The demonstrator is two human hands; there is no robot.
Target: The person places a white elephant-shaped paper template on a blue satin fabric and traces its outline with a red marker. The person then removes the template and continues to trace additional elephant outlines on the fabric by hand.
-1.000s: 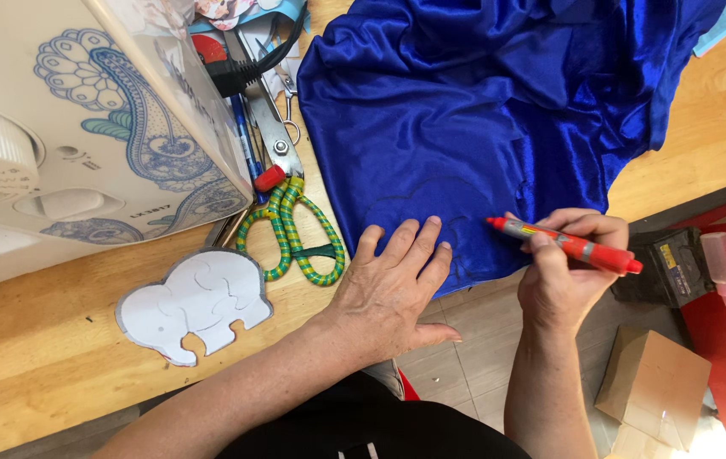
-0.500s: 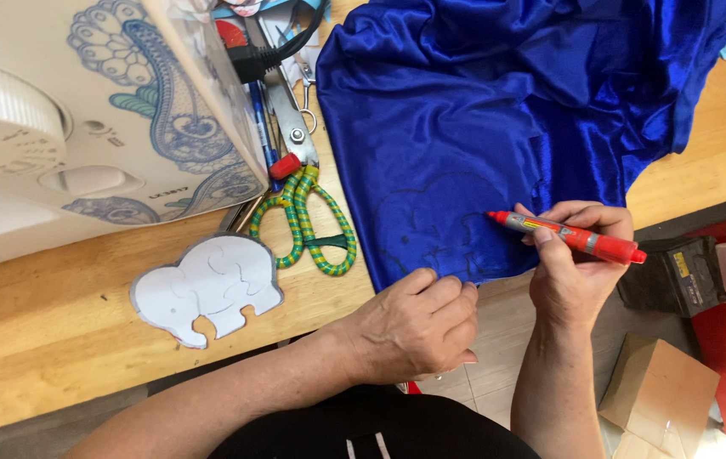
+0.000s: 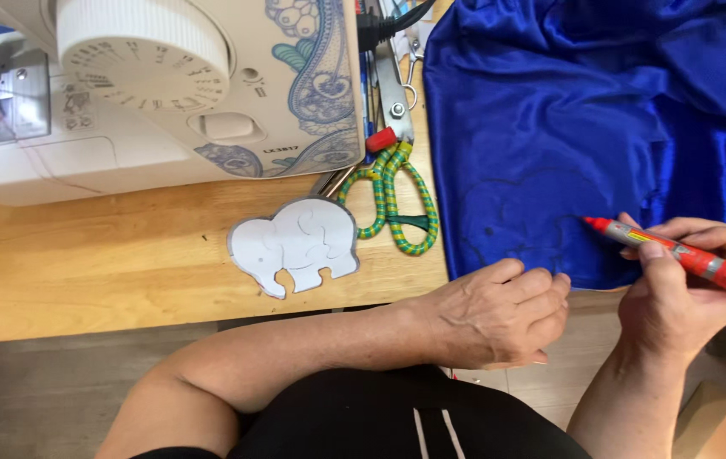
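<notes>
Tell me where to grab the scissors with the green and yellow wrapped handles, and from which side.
Grip the scissors by the two wrapped handle loops, coming from the table's near edge. The loops lie flat and open on the bare wooden table, pointing toward that edge, while the blades run up beside the sewing machine, probably leaving little room there.

Bare wooden table (image 3: 82, 272) lies open left of the paper elephant (image 3: 295, 245).

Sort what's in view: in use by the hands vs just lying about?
In use:
- red marker, held in the right hand
- blue satin fabric, its edge under the left hand; a faint elephant outline shows on it

Lying about:
- white elephant template on the wooden table
- green-handled scissors
- sewing machine
</notes>
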